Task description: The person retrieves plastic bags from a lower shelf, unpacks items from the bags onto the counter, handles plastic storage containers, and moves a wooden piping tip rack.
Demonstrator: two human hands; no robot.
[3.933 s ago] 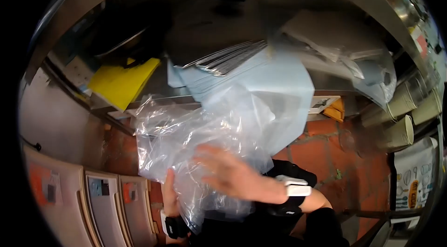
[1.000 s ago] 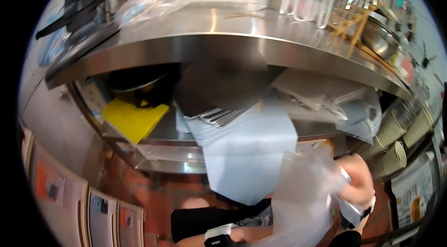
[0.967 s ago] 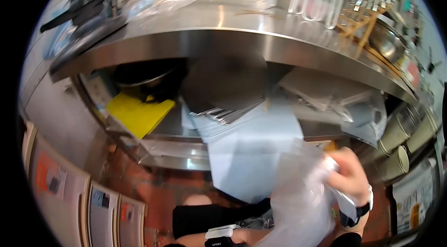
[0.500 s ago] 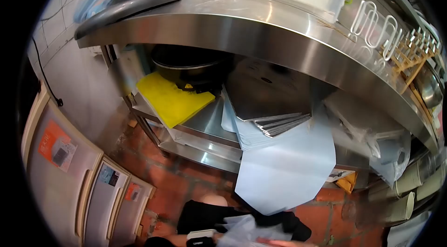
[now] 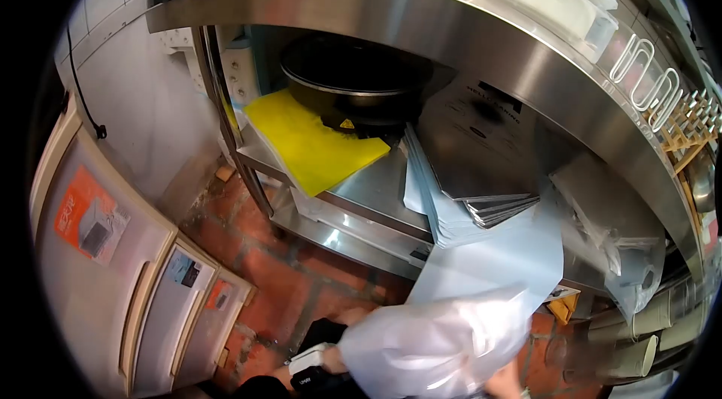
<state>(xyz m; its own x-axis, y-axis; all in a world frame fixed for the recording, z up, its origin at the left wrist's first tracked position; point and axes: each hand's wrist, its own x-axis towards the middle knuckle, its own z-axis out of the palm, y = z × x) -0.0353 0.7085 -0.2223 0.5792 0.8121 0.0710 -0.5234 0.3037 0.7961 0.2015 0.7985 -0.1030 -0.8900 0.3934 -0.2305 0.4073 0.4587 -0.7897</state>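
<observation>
Head | plastic bag (image 5: 440, 339): contents unclear | left hand (image 5: 332, 359), right hand (image 5: 505, 382) beside: fingers' grip unclear

Kitchen indicated by: stainless-steel counter (image 5: 406, 14); round black pan (image 5: 357, 75) seen near the left end of its lower shelf (image 5: 376, 187); lidded plastic containers (image 5: 560, 4) stacked toward the back edge; metal bowl (image 5: 703, 182) placed near the right corner.
</observation>
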